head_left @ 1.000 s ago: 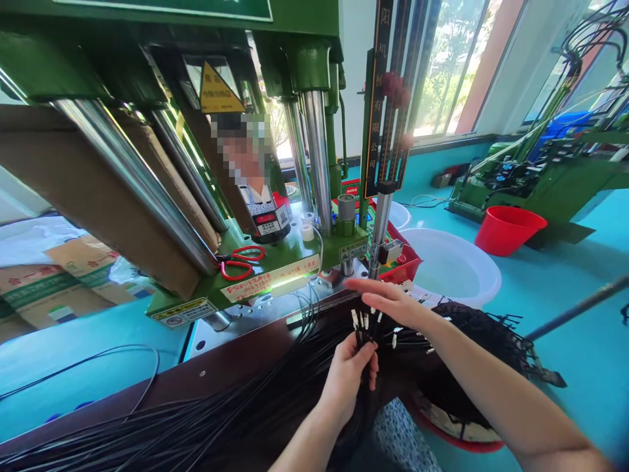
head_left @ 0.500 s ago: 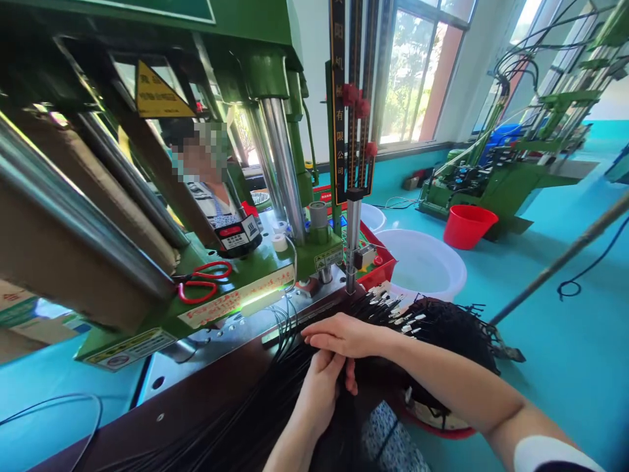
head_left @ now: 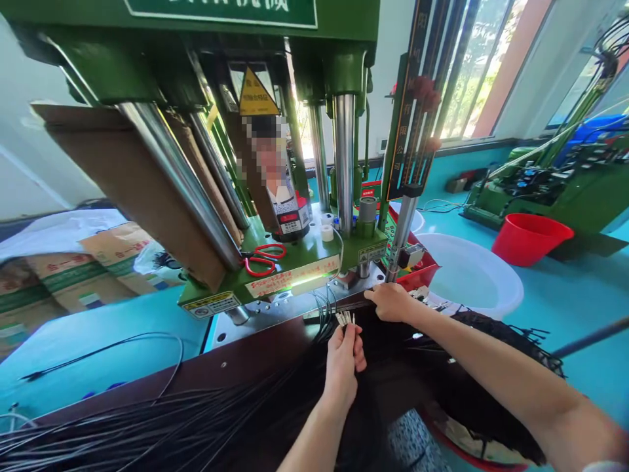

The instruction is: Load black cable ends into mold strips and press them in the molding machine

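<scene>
A small bunch of white connector ends (head_left: pixel 345 318) sticks up from my left hand (head_left: pixel 346 357). The fingers are wrapped round the cables just below these ends. To the right, my right hand (head_left: pixel 392 303) is over the back of the dark table, its fingers bent and closed. Whatever lies under those fingers is hidden. More black cables (head_left: pixel 206 406) lie in a thick spread across the table to the left. Behind my left hand, a few thin cables (head_left: pixel 324 314) run up to the press's metal plate.
The green press (head_left: pixel 295 282) stands ahead, with red-handled scissors (head_left: pixel 263 259) on its base. A person is behind it. At right are a white basin (head_left: pixel 472 275), a red bucket (head_left: pixel 531 239) and a heap of black cables (head_left: pixel 491 367). Cardboard boxes (head_left: pixel 63 288) stand left.
My right hand has moved away from above my left hand, towards the right. The white connector ends in my left hand now show. The view has turned left.
</scene>
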A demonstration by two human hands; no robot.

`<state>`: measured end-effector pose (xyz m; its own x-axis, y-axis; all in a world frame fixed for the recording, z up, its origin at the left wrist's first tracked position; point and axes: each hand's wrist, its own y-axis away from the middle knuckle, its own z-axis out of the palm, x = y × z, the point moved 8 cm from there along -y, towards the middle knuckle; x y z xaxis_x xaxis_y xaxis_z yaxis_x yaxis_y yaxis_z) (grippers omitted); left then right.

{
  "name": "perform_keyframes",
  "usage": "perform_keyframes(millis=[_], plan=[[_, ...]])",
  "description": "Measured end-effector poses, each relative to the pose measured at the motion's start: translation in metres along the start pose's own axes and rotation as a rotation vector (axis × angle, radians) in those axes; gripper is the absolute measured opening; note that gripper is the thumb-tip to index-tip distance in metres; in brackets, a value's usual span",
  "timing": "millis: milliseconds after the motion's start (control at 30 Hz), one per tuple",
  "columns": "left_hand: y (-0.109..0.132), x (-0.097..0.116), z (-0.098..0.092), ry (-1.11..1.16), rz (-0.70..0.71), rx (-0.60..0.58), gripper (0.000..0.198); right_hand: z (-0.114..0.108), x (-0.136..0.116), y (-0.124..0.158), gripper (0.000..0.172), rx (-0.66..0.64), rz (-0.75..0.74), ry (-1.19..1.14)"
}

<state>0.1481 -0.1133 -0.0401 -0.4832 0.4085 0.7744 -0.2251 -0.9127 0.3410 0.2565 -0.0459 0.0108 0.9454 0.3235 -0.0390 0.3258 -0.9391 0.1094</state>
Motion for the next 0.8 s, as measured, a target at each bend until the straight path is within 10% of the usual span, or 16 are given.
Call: perform_keyframes(millis=[200,333,500,800], plan=[[0.009,0.003,0.003,-0.074,0.000,-0.037,0.045,-0.011,-0.017,0.049,0.020,-0.145,-0.077,-0.218],[0.030,-0.007,0.009,-0.150,-0.027,-0.093,0.042,0.032,-0.016,0.100,0.032,-0.248,0.231,-1.009],[0.043,-0.036,0.020,-0.329,-0.072,-0.157,0.039,0.068,-0.018,0.135,0.056,0.135,0.406,-1.780],[0.033,-0.033,0.023,-0.404,0.056,-0.115,0.034,0.064,-0.017,0.140,0.054,0.366,0.411,-1.777]])
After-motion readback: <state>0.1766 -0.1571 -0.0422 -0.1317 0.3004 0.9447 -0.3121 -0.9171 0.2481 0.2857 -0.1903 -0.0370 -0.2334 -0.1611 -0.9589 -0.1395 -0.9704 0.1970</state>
